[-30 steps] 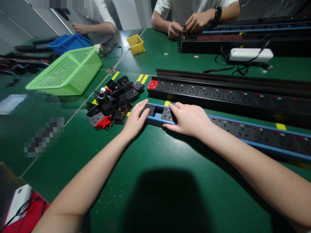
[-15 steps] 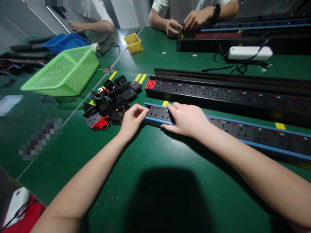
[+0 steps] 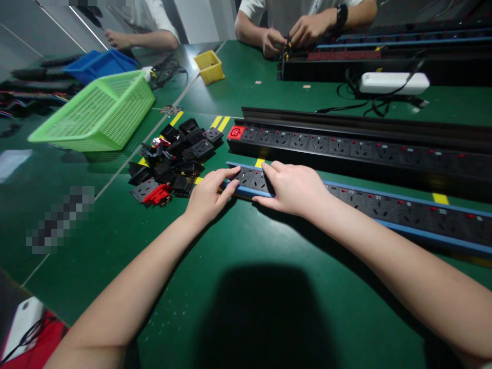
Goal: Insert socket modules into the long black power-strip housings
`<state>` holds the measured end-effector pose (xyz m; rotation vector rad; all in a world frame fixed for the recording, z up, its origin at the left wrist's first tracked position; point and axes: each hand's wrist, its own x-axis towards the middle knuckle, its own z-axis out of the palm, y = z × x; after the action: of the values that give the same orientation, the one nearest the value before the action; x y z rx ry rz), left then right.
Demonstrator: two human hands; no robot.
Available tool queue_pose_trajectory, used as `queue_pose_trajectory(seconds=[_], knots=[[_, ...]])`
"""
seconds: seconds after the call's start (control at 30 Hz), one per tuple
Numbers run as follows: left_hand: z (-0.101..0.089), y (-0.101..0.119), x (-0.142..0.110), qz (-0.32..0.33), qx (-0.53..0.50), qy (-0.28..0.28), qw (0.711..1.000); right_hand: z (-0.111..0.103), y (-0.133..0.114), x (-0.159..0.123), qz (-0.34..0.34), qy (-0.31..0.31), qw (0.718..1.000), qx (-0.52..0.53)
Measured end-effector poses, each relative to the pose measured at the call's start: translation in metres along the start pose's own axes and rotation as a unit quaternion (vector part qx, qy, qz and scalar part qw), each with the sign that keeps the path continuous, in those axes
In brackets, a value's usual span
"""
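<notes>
A long power strip [image 3: 369,202] with blue edges and a row of black sockets lies on the green table. My left hand [image 3: 211,192] grips its left end, thumb on the near side and fingers over the top. Further along, my right hand [image 3: 294,188] spans the strip, its thumb at the near blue edge and its fingers at the far one. Just left of the strip is a heap of loose black socket modules [image 3: 184,148], with a red module [image 3: 158,195] at its near side. Behind lies a second, black power strip [image 3: 319,154] with a red socket [image 3: 236,132] at its end.
At the left stands a light green basket [image 3: 115,120], with a blue bin [image 3: 100,66] behind it. A small yellow box [image 3: 209,67] sits farther back. Across the table a co-worker's hands [image 3: 288,41] work at a black rail. A white adapter [image 3: 394,83] with cables lies nearby.
My left hand's fingers have shifted from a pinch at the strip's left end to a wider grip across it. My right hand stays in place. The whole view has drifted slightly.
</notes>
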<state>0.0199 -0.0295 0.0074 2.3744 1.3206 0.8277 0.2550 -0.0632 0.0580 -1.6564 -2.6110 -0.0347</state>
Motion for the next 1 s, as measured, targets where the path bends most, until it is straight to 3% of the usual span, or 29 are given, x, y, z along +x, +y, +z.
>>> queue_pose_trajectory(seconds=[0.17,0.3,0.43,0.57,0.77,1.0], knots=[[-0.009,0.002,0.006,-0.040,0.058,-0.052,0.996,0.000,-0.001,0.000,0.002,0.003,1.000,0.009],[-0.005,-0.002,0.003,-0.014,0.073,-0.034,0.997,0.001,0.000,0.001,0.006,-0.004,1.000,0.018],[0.003,-0.011,-0.001,0.038,0.004,0.019,0.999,0.002,0.000,0.001,0.004,0.007,1.000,0.018],[0.004,-0.014,0.001,0.040,-0.025,0.044,0.998,0.004,0.001,0.000,0.001,0.020,1.000,0.017],[0.000,-0.012,0.000,0.007,-0.052,0.021,0.998,0.005,0.001,0.000,0.000,0.024,1.000,0.015],[0.005,-0.019,-0.001,-0.034,-0.174,-0.015,0.984,0.004,0.001,0.001,0.006,0.012,1.000,0.019]])
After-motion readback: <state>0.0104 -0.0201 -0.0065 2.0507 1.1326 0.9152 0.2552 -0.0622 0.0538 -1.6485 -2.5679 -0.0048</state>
